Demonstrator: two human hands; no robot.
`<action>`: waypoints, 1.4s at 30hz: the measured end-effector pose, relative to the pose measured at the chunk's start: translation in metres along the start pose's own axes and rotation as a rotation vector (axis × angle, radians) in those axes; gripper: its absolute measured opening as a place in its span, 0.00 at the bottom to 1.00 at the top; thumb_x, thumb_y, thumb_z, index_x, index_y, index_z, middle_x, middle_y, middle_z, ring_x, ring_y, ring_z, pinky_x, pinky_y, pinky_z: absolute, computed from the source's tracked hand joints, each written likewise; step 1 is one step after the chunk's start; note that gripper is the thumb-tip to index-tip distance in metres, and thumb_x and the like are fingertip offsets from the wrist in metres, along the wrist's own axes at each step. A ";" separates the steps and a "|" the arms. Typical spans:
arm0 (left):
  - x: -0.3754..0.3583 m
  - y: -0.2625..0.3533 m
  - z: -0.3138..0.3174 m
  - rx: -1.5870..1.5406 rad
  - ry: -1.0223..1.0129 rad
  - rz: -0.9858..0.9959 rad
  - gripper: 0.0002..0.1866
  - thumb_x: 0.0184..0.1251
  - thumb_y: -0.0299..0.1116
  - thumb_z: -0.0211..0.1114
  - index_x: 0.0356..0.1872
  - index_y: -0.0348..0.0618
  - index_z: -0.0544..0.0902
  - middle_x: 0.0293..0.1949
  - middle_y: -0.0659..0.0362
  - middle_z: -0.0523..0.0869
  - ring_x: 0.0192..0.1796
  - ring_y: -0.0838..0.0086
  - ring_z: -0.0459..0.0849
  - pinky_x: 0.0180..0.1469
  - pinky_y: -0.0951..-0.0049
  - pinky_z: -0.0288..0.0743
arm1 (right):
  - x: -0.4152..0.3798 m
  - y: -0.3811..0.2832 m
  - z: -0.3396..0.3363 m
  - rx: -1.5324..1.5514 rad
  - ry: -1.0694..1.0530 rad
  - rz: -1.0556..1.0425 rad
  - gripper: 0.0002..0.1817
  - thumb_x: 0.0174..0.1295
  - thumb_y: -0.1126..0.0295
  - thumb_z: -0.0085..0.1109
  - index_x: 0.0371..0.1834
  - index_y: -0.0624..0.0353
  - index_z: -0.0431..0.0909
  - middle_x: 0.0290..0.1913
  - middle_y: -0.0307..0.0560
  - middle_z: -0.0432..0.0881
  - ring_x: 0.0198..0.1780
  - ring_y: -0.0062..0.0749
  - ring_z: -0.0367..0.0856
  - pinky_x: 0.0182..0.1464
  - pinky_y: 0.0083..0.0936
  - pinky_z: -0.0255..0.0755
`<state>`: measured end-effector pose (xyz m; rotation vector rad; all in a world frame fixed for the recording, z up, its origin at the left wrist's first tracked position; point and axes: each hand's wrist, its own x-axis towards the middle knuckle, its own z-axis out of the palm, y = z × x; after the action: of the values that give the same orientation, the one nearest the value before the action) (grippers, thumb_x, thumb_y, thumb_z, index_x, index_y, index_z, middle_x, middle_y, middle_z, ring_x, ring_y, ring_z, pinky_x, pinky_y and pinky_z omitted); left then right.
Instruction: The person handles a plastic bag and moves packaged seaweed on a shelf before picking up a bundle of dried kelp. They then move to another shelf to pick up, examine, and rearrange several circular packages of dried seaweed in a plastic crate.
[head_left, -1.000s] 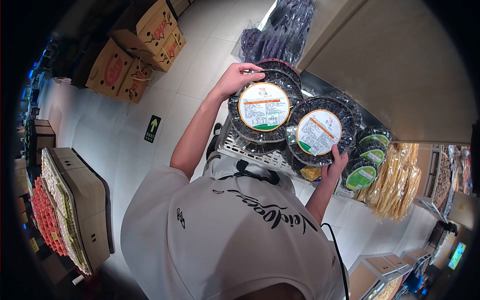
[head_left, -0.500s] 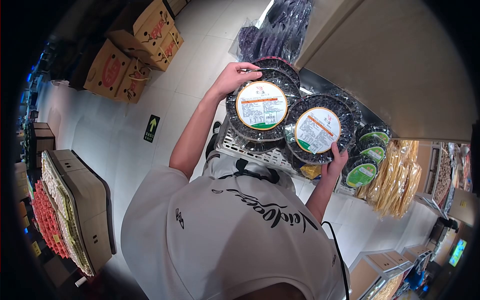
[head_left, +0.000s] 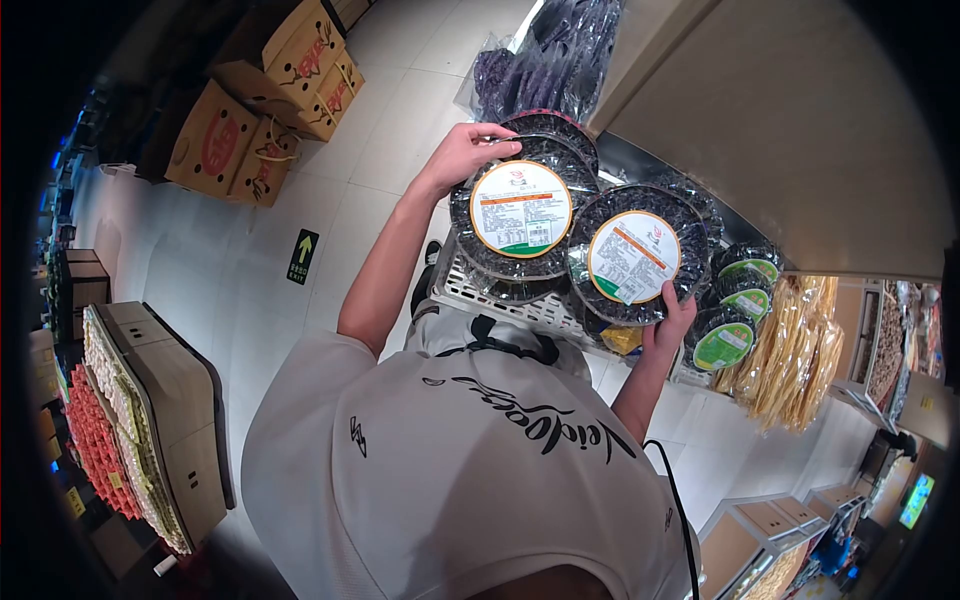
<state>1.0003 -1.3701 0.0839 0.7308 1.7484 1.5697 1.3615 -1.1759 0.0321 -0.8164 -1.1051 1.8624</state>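
1. Fingers of the left hand [head_left: 465, 160] are curled nearly closed around the upper rim of a round, flat, dark pack in clear plastic [head_left: 521, 208], thumb on its front; its white label has an orange edge and a green strip.
2. Over on the other side, the right hand [head_left: 670, 325] pinches the lower edge of a second round dark pack with a similar white label [head_left: 634, 256]. Its thumb lies on the face; I can't make out all the fingers behind.
3. Both packs are face up to the wearer, side by side, their near edges meeting, above a white perforated plastic surface [head_left: 497, 305].
4. Another round pack with a pinkish-red rim [head_left: 550, 122] shows just beyond the left-hand one.
5. Right of them sit small round packs with green labels [head_left: 723, 345], beside long pale-yellow strips in clear bags [head_left: 790, 350].
6. Dark purple goods in clear plastic [head_left: 570, 60] lie at the top.
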 end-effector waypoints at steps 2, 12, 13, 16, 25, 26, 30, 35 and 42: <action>0.001 -0.010 -0.001 0.010 0.000 0.001 0.16 0.66 0.35 0.73 0.50 0.37 0.88 0.37 0.60 0.90 0.38 0.83 0.86 0.43 0.79 0.78 | 0.000 0.000 -0.001 -0.006 0.005 -0.005 0.20 0.64 0.77 0.65 0.58 0.68 0.77 0.53 0.51 0.86 0.50 0.34 0.87 0.54 0.31 0.79; -0.015 -0.096 0.017 0.692 -0.048 0.166 0.16 0.63 0.40 0.73 0.50 0.46 0.90 0.49 0.53 0.87 0.52 0.65 0.85 0.57 0.66 0.78 | -0.005 -0.006 0.004 -0.001 0.050 -0.032 0.18 0.64 0.77 0.65 0.57 0.68 0.78 0.52 0.51 0.86 0.49 0.34 0.87 0.54 0.30 0.80; -0.017 -0.100 0.018 0.848 -0.027 0.253 0.16 0.63 0.41 0.73 0.49 0.48 0.90 0.52 0.52 0.85 0.55 0.61 0.84 0.60 0.63 0.77 | -0.006 -0.007 0.002 0.007 0.059 -0.028 0.19 0.63 0.78 0.65 0.58 0.68 0.77 0.52 0.51 0.86 0.50 0.34 0.87 0.54 0.30 0.80; -0.022 -0.101 0.022 0.834 -0.131 0.158 0.21 0.61 0.43 0.74 0.54 0.50 0.87 0.56 0.49 0.81 0.61 0.56 0.80 0.64 0.60 0.74 | -0.009 -0.012 -0.002 0.031 0.097 -0.029 0.21 0.62 0.80 0.65 0.59 0.68 0.76 0.53 0.52 0.85 0.50 0.35 0.86 0.55 0.31 0.79; -0.016 -0.103 0.023 0.877 -0.233 -0.052 0.34 0.50 0.49 0.81 0.56 0.41 0.82 0.46 0.49 0.86 0.53 0.58 0.85 0.57 0.62 0.77 | -0.022 -0.016 -0.014 0.019 0.138 -0.118 0.18 0.64 0.77 0.66 0.57 0.68 0.78 0.51 0.52 0.87 0.48 0.34 0.87 0.53 0.30 0.80; -0.015 -0.095 0.019 0.853 -0.285 -0.117 0.33 0.50 0.47 0.82 0.54 0.40 0.82 0.45 0.50 0.86 0.51 0.61 0.85 0.55 0.64 0.78 | -0.025 -0.017 -0.015 0.012 0.153 -0.118 0.18 0.64 0.77 0.66 0.57 0.68 0.78 0.51 0.52 0.87 0.48 0.34 0.87 0.53 0.30 0.80; -0.024 -0.076 0.003 0.626 -0.458 -0.110 0.28 0.49 0.42 0.84 0.48 0.40 0.83 0.41 0.58 0.85 0.44 0.72 0.82 0.50 0.70 0.75 | -0.033 -0.022 -0.006 -0.003 0.220 -0.182 0.21 0.59 0.81 0.69 0.57 0.66 0.78 0.51 0.50 0.86 0.49 0.31 0.85 0.54 0.27 0.78; -0.063 -0.046 0.005 0.493 -0.623 0.127 0.27 0.48 0.37 0.85 0.43 0.42 0.77 0.38 0.63 0.81 0.42 0.75 0.77 0.48 0.72 0.72 | -0.034 -0.023 0.018 -0.413 0.161 -0.321 0.20 0.59 0.80 0.72 0.55 0.64 0.80 0.48 0.45 0.87 0.46 0.26 0.84 0.53 0.24 0.77; -0.103 -0.056 0.005 0.490 -0.419 0.224 0.32 0.42 0.32 0.85 0.52 0.41 0.80 0.46 0.58 0.83 0.54 0.65 0.81 0.59 0.66 0.73 | -0.021 0.068 0.094 -0.413 -0.293 0.025 0.17 0.62 0.79 0.68 0.54 0.66 0.79 0.46 0.40 0.87 0.46 0.20 0.83 0.51 0.21 0.76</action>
<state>1.0697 -1.4538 0.0394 1.4230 1.7783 1.0125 1.2719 -1.2506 0.0114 -0.7985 -1.7088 1.8390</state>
